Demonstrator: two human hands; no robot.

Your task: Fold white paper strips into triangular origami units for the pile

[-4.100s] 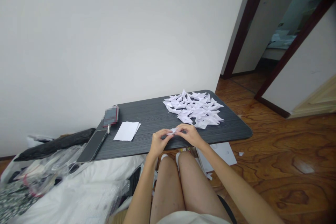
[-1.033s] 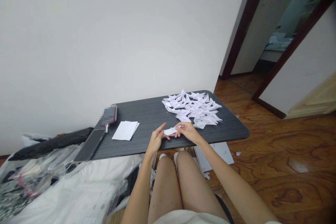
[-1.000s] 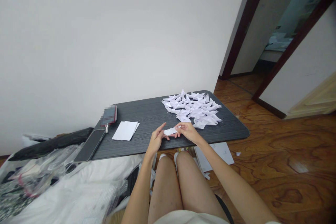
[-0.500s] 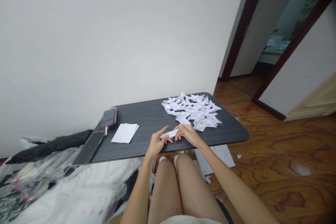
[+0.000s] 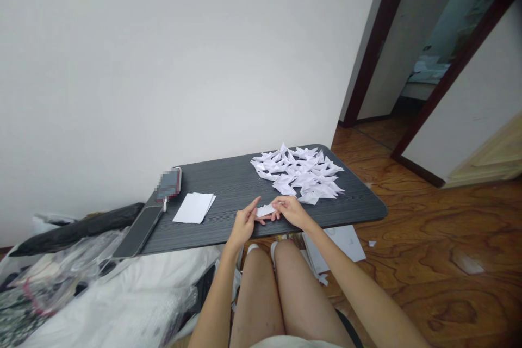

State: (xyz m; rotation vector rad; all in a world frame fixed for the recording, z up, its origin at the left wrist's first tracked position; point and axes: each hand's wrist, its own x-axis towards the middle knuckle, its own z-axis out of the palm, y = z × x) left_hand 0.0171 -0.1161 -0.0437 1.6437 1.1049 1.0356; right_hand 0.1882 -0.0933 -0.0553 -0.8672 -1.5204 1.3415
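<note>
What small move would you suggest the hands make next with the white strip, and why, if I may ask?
I would probably press along the strip with the right hand to flatten it: its upper edge looks uneven, the right hand pinches one end, and the left hand seems to have fingers beneath it, giving some support.
</note>
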